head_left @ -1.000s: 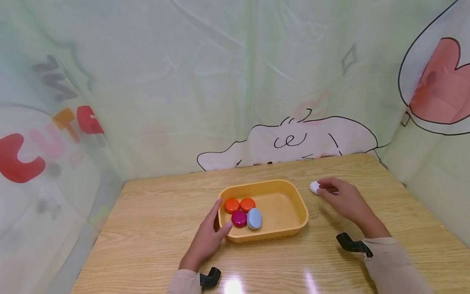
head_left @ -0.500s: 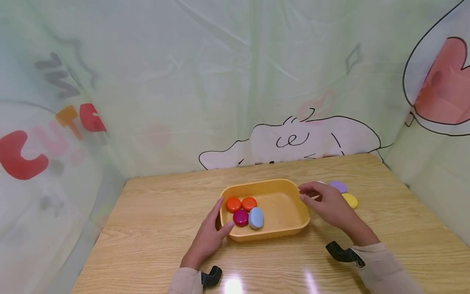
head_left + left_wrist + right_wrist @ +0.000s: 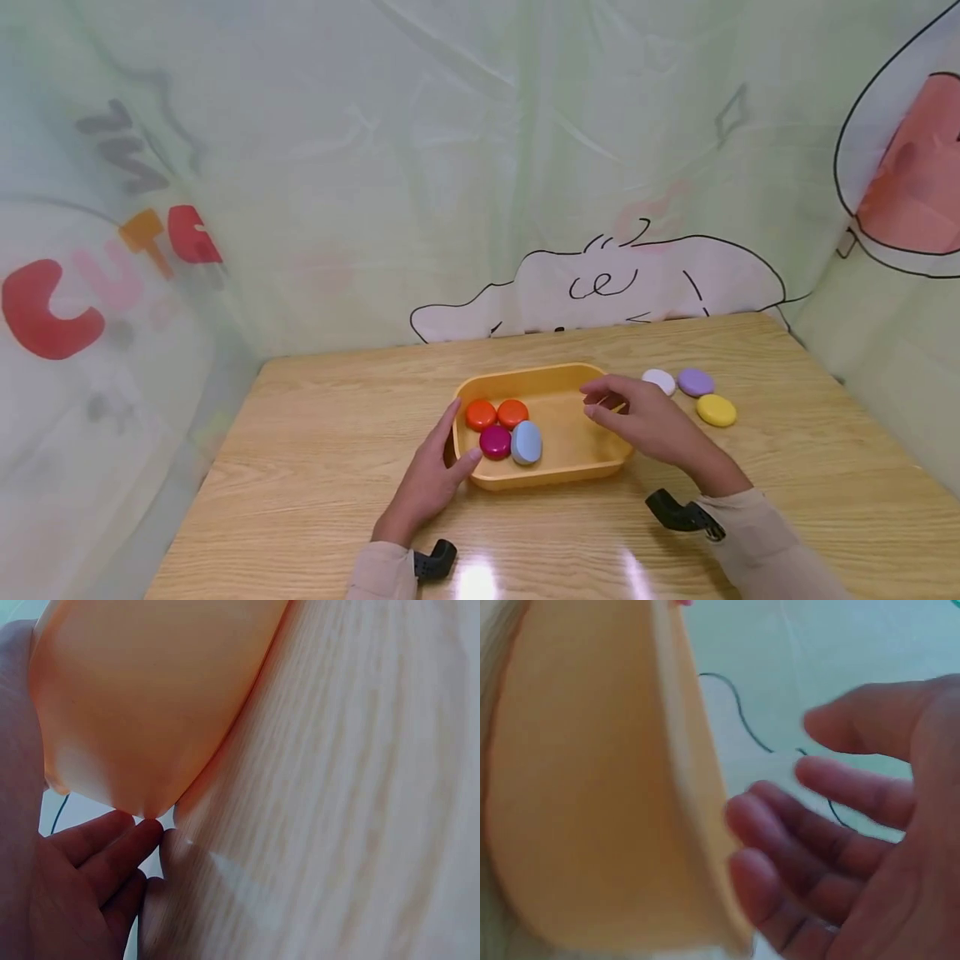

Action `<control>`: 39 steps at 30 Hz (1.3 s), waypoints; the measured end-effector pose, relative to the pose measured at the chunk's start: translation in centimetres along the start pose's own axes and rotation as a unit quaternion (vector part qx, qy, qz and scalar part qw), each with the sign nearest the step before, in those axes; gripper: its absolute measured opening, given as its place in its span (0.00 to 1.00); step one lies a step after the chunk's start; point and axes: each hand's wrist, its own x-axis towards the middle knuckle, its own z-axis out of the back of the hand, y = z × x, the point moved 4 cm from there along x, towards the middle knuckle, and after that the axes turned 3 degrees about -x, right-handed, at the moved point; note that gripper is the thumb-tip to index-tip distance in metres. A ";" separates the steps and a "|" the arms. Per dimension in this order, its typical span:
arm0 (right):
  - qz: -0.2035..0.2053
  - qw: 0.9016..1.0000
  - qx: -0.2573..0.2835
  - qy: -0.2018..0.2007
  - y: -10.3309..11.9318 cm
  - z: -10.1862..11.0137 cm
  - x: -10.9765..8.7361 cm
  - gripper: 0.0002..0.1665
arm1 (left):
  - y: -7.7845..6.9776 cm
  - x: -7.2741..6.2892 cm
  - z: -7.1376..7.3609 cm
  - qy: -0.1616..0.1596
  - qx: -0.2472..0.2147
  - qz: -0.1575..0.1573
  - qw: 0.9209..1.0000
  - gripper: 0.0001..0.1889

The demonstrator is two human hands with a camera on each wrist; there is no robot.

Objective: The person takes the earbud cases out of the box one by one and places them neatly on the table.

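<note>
My left hand (image 3: 432,487) touches the left end of a yellow-orange tray (image 3: 558,479), its thumb at the near rim. Its fingertips meet the tray's outer wall in the left wrist view. Two orange discs (image 3: 497,414), a magenta disc (image 3: 495,442) and a tilted light blue disc (image 3: 527,442) lie at the tray's left side. My right hand (image 3: 648,421) is over the tray's right end, thumb and fingers apart. Nothing shows between these fingers (image 3: 756,885) in the right wrist view. The hand hides part of the tray's right rim.
To the right of the tray, a white disc (image 3: 658,382), a purple disc (image 3: 696,382) and a yellow disc (image 3: 717,411) lie on the wooden table (image 3: 330,433). A printed cloth (image 3: 337,208) hangs behind the table and along its sides.
My right hand has moved left from the white disc to above the tray's right end, uncovering the purple and yellow discs. The left hand has stayed at the tray.
</note>
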 end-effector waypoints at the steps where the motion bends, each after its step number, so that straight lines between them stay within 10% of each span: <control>1: -0.002 1.000 0.002 0.009 0.1 0.0 0.2 0.16 | 0.0 0.0 0.0 0.000 -0.002 -0.001 1.000 0.41; 18: -0.022 0.988 0.020 0.150 1.8 -1.8 4.5 0.24 | 0.0 0.1 -0.1 -0.001 0.002 0.005 1.000 0.40; 39: 0.006 0.980 0.025 0.197 1.7 -5.4 8.8 0.21 | -0.1 0.0 0.0 0.000 0.008 0.005 1.000 0.40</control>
